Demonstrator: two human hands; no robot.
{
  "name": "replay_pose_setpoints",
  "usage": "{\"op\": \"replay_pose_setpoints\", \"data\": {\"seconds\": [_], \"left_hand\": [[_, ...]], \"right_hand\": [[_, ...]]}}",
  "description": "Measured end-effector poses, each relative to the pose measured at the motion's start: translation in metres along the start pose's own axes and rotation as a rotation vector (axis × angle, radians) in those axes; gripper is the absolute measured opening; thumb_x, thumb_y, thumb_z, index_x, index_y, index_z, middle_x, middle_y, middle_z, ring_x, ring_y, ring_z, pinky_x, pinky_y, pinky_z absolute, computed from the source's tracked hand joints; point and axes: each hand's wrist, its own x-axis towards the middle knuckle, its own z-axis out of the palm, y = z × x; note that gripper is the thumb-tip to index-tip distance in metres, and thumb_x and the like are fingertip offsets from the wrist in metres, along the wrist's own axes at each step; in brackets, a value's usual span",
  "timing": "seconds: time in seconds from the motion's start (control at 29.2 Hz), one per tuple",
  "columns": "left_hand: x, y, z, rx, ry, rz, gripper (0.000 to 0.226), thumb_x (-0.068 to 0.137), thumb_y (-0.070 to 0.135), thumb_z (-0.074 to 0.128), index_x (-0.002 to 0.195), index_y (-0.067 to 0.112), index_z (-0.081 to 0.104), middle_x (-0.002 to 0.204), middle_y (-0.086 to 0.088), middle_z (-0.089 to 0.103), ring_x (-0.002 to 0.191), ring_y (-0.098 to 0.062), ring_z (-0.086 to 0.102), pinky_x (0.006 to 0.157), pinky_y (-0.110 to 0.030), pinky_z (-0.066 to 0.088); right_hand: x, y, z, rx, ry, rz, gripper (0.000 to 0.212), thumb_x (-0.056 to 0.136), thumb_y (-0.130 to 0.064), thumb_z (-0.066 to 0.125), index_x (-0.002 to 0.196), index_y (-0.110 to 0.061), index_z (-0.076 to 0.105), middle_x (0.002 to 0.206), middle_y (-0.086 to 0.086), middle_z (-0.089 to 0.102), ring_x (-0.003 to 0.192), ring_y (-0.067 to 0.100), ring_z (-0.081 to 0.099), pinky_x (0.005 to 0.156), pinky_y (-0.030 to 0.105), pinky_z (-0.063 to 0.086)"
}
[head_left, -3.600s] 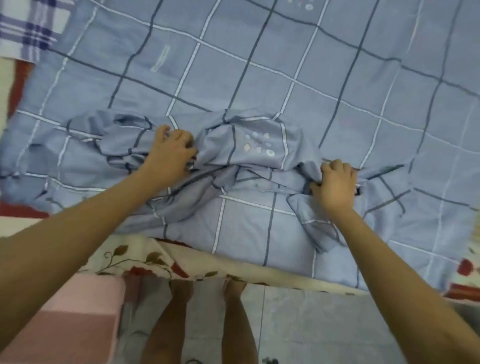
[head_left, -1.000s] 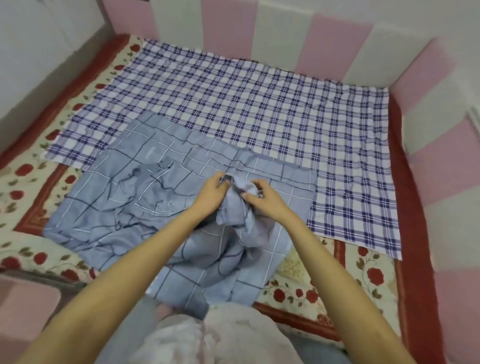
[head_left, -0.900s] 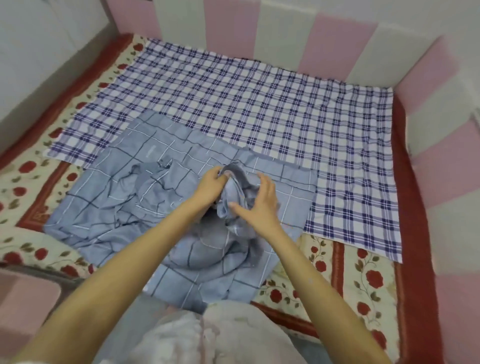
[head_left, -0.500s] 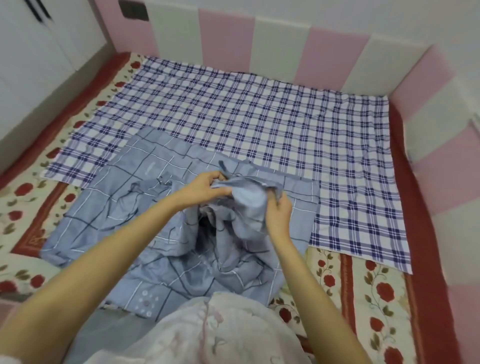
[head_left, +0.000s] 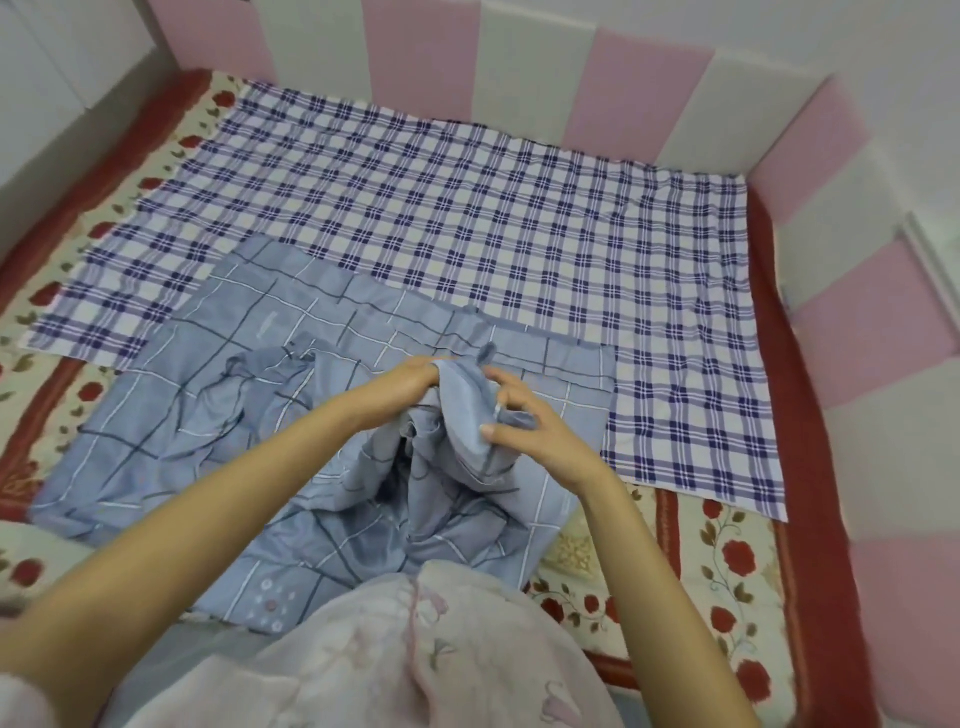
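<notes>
Pink and white padded wall panels (head_left: 639, 88) are seen around the far and right sides of a bed. The bed is covered by a cream mattress cover printed with red roses (head_left: 727, 566) and edged in red. A navy and white checked cloth (head_left: 467, 208) is spread flat across the far part. Overlapping its near edge lies a grey-blue cloth with thin dark and white grid lines (head_left: 260, 332), flat at the back and rumpled towards the front. Its middle is lifted into a bunch, which is gripped by the left hand (head_left: 410, 382) with fingers curled into the fabric. The same bunch is pinched by the right hand (head_left: 524, 426) under the thumb. A pale pink floral garment (head_left: 415, 660) on the person fills the bottom edge.
</notes>
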Motion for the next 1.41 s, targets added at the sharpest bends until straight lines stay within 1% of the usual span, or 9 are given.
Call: {"op": "replay_pose_setpoints", "data": {"seconds": [0.14, 0.21, 0.38, 0.58, 0.79, 0.96, 1.1, 1.27, 1.41], "left_hand": [[-0.006, -0.011, -0.004, -0.344, 0.108, -0.211, 0.031, 0.096, 0.012, 0.036, 0.076, 0.009, 0.06, 0.06, 0.001, 0.068, 0.061, -0.014, 0.064, 0.055, -0.02, 0.049], [-0.012, -0.013, -0.011, -0.397, 0.056, -0.258, 0.031, 0.096, 0.014, 0.037, 0.078, 0.005, 0.061, 0.066, -0.005, 0.07, 0.065, -0.018, 0.065, 0.057, -0.022, 0.052], [-0.028, -0.009, -0.026, -0.305, -0.13, -0.256, 0.024, 0.083, 0.017, 0.048, 0.069, 0.007, 0.064, 0.061, -0.006, 0.066, 0.054, -0.016, 0.063, 0.052, -0.021, 0.051], [-0.047, -0.004, -0.053, -0.339, -0.221, -0.153, 0.029, 0.086, 0.015, 0.042, 0.058, 0.011, 0.042, 0.047, 0.0, 0.042, 0.04, -0.012, 0.037, 0.045, -0.02, 0.037], [-0.038, -0.029, -0.1, 0.079, 0.51, -0.136, 0.02, 0.09, 0.003, 0.041, 0.076, 0.005, 0.056, 0.073, -0.011, 0.056, 0.066, -0.02, 0.05, 0.058, -0.028, 0.039], [-0.049, -0.043, -0.127, 0.354, 0.229, 0.055, 0.023, 0.08, -0.009, 0.065, 0.078, 0.014, 0.062, 0.073, 0.001, 0.061, 0.062, 0.0, 0.056, 0.06, -0.011, 0.045], [-0.048, -0.036, -0.118, 0.318, 0.186, 0.079, 0.027, 0.067, 0.015, 0.08, 0.086, 0.018, 0.061, 0.07, 0.013, 0.059, 0.063, 0.004, 0.053, 0.063, -0.013, 0.042], [-0.048, -0.029, -0.072, 0.374, 0.034, 0.352, 0.031, 0.072, 0.039, 0.067, 0.096, 0.022, 0.057, 0.092, 0.012, 0.057, 0.08, 0.002, 0.053, 0.07, -0.012, 0.04], [-0.036, -0.027, -0.04, 0.44, 0.159, 0.456, 0.011, 0.079, 0.037, 0.068, 0.084, 0.044, 0.062, 0.088, 0.016, 0.063, 0.079, -0.004, 0.058, 0.071, -0.019, 0.043]], "right_hand": [[0.001, -0.003, 0.016, 0.374, -0.107, 0.034, 0.04, 0.081, -0.054, 0.061, 0.093, -0.016, 0.053, 0.153, -0.01, 0.029, 0.138, 0.005, 0.033, 0.107, 0.034, 0.038], [0.005, 0.004, 0.02, 0.495, -0.003, 0.093, 0.032, 0.089, -0.042, 0.054, 0.11, -0.019, 0.051, 0.153, 0.004, 0.03, 0.131, 0.02, 0.042, 0.103, 0.043, 0.039], [0.03, 0.01, 0.026, -0.08, -0.019, 0.114, 0.095, 0.087, 0.001, 0.063, 0.147, -0.034, -0.002, 0.146, -0.011, 0.024, 0.12, 0.018, 0.048, 0.089, 0.028, 0.05], [0.05, 0.004, 0.028, 0.113, 0.085, 0.104, 0.04, 0.072, 0.005, 0.064, 0.109, -0.008, 0.06, 0.099, 0.009, 0.066, 0.09, 0.018, 0.066, 0.076, 0.029, 0.055], [0.042, -0.006, -0.019, 0.2, 0.608, 0.043, 0.016, 0.08, 0.004, 0.063, 0.081, -0.011, 0.059, 0.074, 0.008, 0.061, 0.068, 0.022, 0.057, 0.063, 0.031, 0.049], [0.02, -0.031, -0.056, 0.022, 0.707, -0.03, 0.023, 0.081, -0.015, 0.073, 0.1, -0.019, 0.06, 0.091, -0.005, 0.065, 0.082, 0.009, 0.062, 0.071, 0.023, 0.054], [-0.003, -0.033, -0.066, 0.041, 0.639, -0.057, 0.006, 0.087, -0.016, 0.067, 0.09, -0.019, 0.063, 0.088, 0.001, 0.067, 0.079, 0.014, 0.064, 0.068, 0.024, 0.054], [-0.01, -0.023, -0.075, -0.021, 1.173, -0.166, 0.033, 0.096, -0.017, 0.053, 0.065, -0.017, 0.042, 0.064, -0.001, 0.042, 0.053, -0.002, 0.043, 0.052, 0.012, 0.036], [-0.019, -0.014, -0.095, 0.032, 1.297, -0.193, 0.03, 0.096, -0.02, 0.054, 0.08, 0.006, 0.052, 0.072, 0.009, 0.042, 0.057, 0.006, 0.036, 0.058, 0.025, 0.036]]}}
